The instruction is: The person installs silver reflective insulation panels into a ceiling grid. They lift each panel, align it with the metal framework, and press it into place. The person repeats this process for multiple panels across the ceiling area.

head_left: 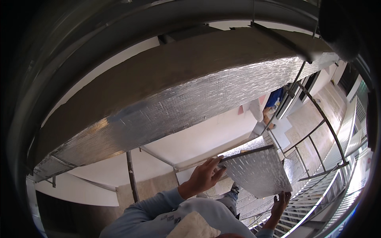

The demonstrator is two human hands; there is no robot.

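Observation:
A foil-faced insulation sheet (258, 172) with a dark edge hangs tilted in front of my body, its silver side in view. At its left corner, my left hand (204, 176) is closed, with thumb and fingers pinching the edge. My right hand (281, 204) grips the lower right corner between the fingers, partly hidden by the sheet. Above and ahead runs a long duct (158, 119), its side covered in shiny foil and its other face dull brown. The sheet is apart from the duct.
I am up on a scaffold with a perforated metal platform (254, 204) underfoot. Its curved tube frame (325, 119) rises at the right, beside white railings (317, 198). A dark post (132, 176) stands at left. Below, a person in blue (273, 97) is partly hidden by the duct.

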